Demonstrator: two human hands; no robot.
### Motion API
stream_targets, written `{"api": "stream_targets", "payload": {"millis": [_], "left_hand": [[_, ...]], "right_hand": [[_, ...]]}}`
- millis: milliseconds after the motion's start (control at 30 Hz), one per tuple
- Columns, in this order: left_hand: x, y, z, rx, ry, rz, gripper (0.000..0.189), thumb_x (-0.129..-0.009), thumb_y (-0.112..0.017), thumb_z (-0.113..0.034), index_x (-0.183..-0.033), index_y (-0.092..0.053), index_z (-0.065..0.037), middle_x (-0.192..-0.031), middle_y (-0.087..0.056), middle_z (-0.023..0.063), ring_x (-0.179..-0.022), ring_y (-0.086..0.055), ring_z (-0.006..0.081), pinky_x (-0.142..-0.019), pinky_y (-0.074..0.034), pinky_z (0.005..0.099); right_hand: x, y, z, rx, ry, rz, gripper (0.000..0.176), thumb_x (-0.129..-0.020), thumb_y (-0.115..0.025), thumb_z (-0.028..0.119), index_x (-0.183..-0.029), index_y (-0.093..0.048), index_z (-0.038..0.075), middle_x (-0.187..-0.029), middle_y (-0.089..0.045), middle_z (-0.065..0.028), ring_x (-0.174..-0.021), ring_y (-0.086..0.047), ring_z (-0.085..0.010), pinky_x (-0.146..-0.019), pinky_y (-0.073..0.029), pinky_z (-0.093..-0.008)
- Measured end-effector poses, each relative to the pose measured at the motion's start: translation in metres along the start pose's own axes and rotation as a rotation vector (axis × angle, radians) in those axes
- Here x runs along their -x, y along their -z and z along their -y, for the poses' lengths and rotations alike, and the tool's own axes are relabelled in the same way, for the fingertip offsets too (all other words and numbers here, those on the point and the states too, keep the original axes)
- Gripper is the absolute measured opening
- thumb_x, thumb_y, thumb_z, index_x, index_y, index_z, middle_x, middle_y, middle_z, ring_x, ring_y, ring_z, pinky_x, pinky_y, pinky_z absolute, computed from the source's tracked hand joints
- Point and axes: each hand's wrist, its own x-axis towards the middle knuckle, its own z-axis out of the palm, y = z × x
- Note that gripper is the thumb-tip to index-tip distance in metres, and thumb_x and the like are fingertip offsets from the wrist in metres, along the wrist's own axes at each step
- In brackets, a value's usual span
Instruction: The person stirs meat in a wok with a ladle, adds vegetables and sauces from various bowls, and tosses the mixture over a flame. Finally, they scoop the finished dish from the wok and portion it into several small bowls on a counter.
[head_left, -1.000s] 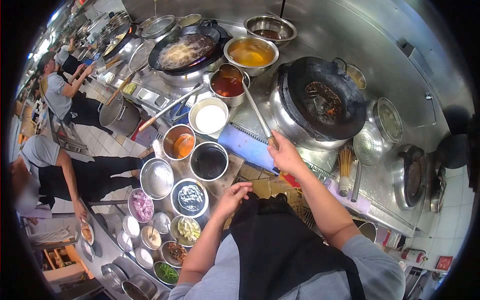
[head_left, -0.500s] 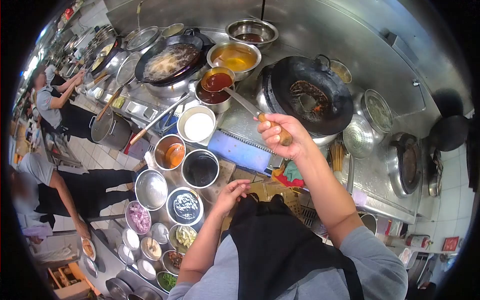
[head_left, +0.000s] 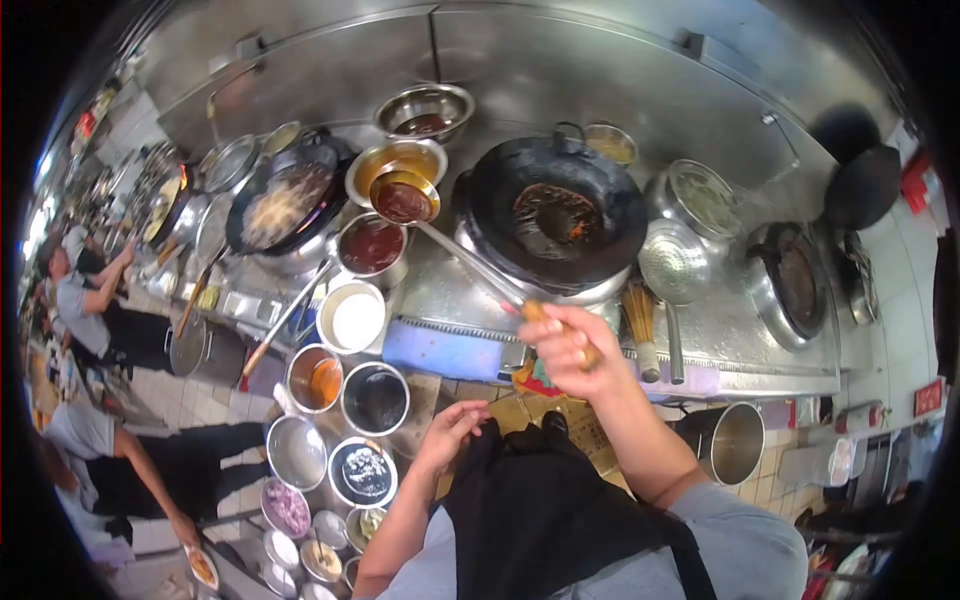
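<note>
1. Steel counter (head_left: 432,295): its front edge runs between our body and the cookware. We judge that the forearm travels best above this edge, elbow loose.
2. Black wok (head_left: 620,200): lies just beside the ladle's shaft, on the right. Its raised rim is the main edge to miss; we favour lifting the shaft over it, not sweeping sideways.
3. Steel bowl of amber liquid (head_left: 436,158) and pot of red sauce (head_left: 395,270): the first lies behind the ladle's bowl in view, the second just nearer us. Height between them and the ladle: cannot tell. Room looks tight on this side, so we advise short, slow moves.
4. Ladle (head_left: 468,258): slants from our right hand toward the amber liquid, its bowl carrying dark red liquid. We want that bowl level, turned from the wrist only on purpose; a jerk could spill over the lip.
5. Right hand (head_left: 575,350): fingers wrapped round the wooden handle (head_left: 533,312), pressed on it; slightly blurred.
6. Left hand (head_left: 452,432): fingers loosely curled, slightly spread, pinching nothing; nearest the pot of dark liquid (head_left: 407,402). We judge it well placed, away from the ladle.
</note>
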Motion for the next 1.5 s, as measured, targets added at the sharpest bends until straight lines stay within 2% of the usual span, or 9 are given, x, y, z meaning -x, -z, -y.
{"api": "stream_targets", "payload": {"millis": [167, 333, 500, 733, 833, 1000, 1133, 1267, 1500], "left_hand": [[-0.011, -0.003, -0.004, -0.054, -0.003, 0.063, 0.03, -0.09, -0.053, -0.02, -0.116, -0.055, -0.005, -0.101, -0.062, 0.0048, -0.073, -0.05, 0.0057, -0.06, -0.037, 0.0179], [-0.029, -0.012, -0.006, -0.076, -0.011, 0.165, 0.03, -0.09, -0.052, -0.019, -0.117, -0.055, -0.005, -0.102, -0.061, 0.005, -0.072, -0.05, 0.0073, -0.061, -0.038, 0.0196], [-0.043, -0.033, -0.013, -0.162, -0.012, 0.225, 0.028, -0.091, -0.052, -0.021, -0.113, -0.058, -0.004, -0.1, -0.062, 0.0038, -0.075, -0.051, 0.0077, -0.064, -0.04, 0.0201], [-0.079, -0.053, -0.039, -0.288, -0.181, 0.218, 0.023, -0.091, -0.053, -0.022, -0.099, -0.064, -0.003, -0.089, -0.063, 0.0004, -0.073, -0.052, 0.0068, -0.069, -0.044, 0.022], [-0.087, -0.064, -0.045, -0.257, -0.193, 0.288, 0.021, -0.091, -0.053, -0.02, -0.096, -0.063, -0.002, -0.073, -0.053, -0.0034, -0.064, -0.047, 0.0055, -0.062, -0.041, 0.0212], [-0.068, -0.071, -0.054, -0.317, -0.179, 0.376, 0.021, -0.09, -0.053, -0.018, -0.098, -0.061, 0.0, -0.089, -0.061, 0.0017, -0.075, -0.05, 0.0072, -0.072, -0.043, 0.0225], [-0.053, -0.055, -0.043, -0.22, -0.17, 0.353, 0.021, -0.09, -0.054, -0.017, -0.103, -0.06, -0.002, -0.092, -0.061, 0.0013, -0.074, -0.051, 0.0074, -0.071, -0.043, 0.0219], [-0.037, -0.033, -0.028, -0.226, -0.131, 0.239, 0.02, -0.089, -0.054, -0.017, -0.103, -0.06, -0.003, -0.097, -0.062, 0.0019, -0.074, -0.052, 0.0073, -0.067, -0.041, 0.0208], [-0.008, -0.007, -0.032, -0.105, -0.105, 0.056, 0.022, -0.09, -0.055, -0.018, -0.104, -0.06, -0.002, -0.096, -0.061, 0.0045, -0.077, -0.052, 0.0099, -0.073, -0.044, 0.0238]], "right_hand": [[0.073, 0.004, -0.029, 0.288, 0.244, -0.093, 0.035, -0.093, -0.041, 0.013, -0.128, -0.037, 0.009, -0.074, -0.045, -0.0021, -0.048, -0.043, -0.005, -0.039, -0.037, -0.0192], [0.077, 0.018, -0.019, 1.121, 0.484, -0.851, 0.045, -0.09, -0.047, 0.01, -0.132, -0.031, 0.011, -0.072, -0.047, -0.0032, -0.046, -0.043, -0.0104, -0.04, -0.039, -0.0247], [0.067, 0.079, 0.056, 0.616, 0.661, -0.567, 0.036, -0.089, -0.046, 0.009, -0.122, -0.033, 0.006, -0.067, -0.047, -0.0029, -0.048, -0.046, -0.0122, -0.04, -0.039, -0.0266], [0.077, 0.061, 0.025, 1.195, 0.657, -1.073, 0.026, -0.09, -0.049, 0.011, -0.114, -0.039, 0.007, -0.068, -0.048, -0.0032, -0.047, -0.045, -0.0106, -0.037, -0.037, -0.0248], [0.072, 0.087, 0.068, 0.643, 0.73, -0.508, 0.012, -0.09, -0.053, 0.015, -0.088, -0.042, 0.012, -0.067, -0.048, -0.0004, -0.047, -0.044, -0.0079, -0.037, -0.035, -0.0217], [0.056, 0.085, 0.068, 1.314, 0.685, -1.055, 0.059, -0.087, -0.053, 0.009, -0.137, -0.022, 0.009, -0.067, -0.046, -0.0018, -0.047, -0.045, -0.0102, -0.037, -0.035, -0.0239], [0.076, 0.081, 0.074, 0.769, 0.779, -0.651, 0.057, -0.087, -0.053, 0.009, -0.136, -0.024, 0.011, -0.068, -0.047, -0.0024, -0.044, -0.042, -0.0099, -0.037, -0.034, -0.0235], [0.054, 0.08, 0.082, 1.392, 0.681, -1.042, 0.06, -0.089, -0.052, 0.008, -0.14, -0.021, 0.013, -0.069, -0.047, -0.0026, -0.048, -0.043, -0.0104, -0.041, -0.036, -0.0247], [0.024, 0.053, 0.035, 0.278, 0.284, -0.013, 0.036, -0.094, -0.043, 0.019, -0.129, -0.039, 0.015, -0.067, -0.039, 0.0027, -0.043, -0.037, -0.0025, -0.038, -0.035, -0.0188]]}}
